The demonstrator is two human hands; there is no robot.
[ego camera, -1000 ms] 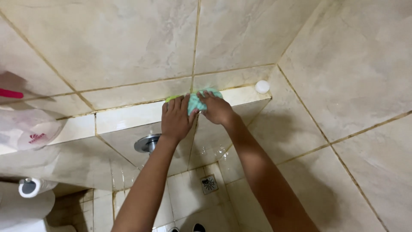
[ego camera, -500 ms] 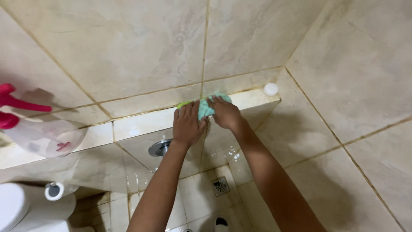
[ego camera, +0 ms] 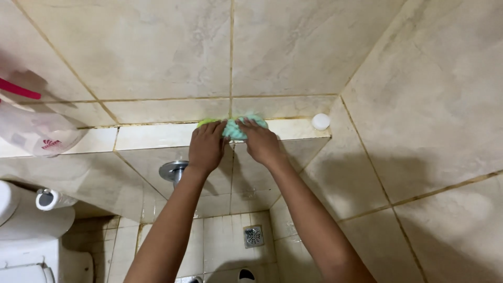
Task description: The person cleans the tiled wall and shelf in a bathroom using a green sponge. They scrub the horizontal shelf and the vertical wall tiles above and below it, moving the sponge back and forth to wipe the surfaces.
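Both hands are pressing a green and teal sponge cloth [ego camera: 237, 127] onto the top of a narrow tiled ledge [ego camera: 152, 136] in a shower corner, seen from the head camera looking down. The cloth is lying directly under and just ahead of the fingers, its long axis running left to right along the ledge, parallel to the wall behind it. The left hand [ego camera: 207, 147] is covering the yellow-green end, the right hand [ego camera: 260, 141] the teal end; the two are sitting side by side, nearly touching, fingers curled down over the cloth and pinning it rather than lifting it. Neither is nearer than the other, as each is already on its own half. Both forearms are reaching up and forward from the lower edge of the view, converging on the ledge, wrists slightly bent. A small white round cap [ego camera: 320, 121] is resting on the ledge near the right-hand corner, apart from the cloth. Below the ledge a chrome fitting [ego camera: 173, 171] is protruding from the wall, and a floor drain [ego camera: 253, 236] is showing between the arms.
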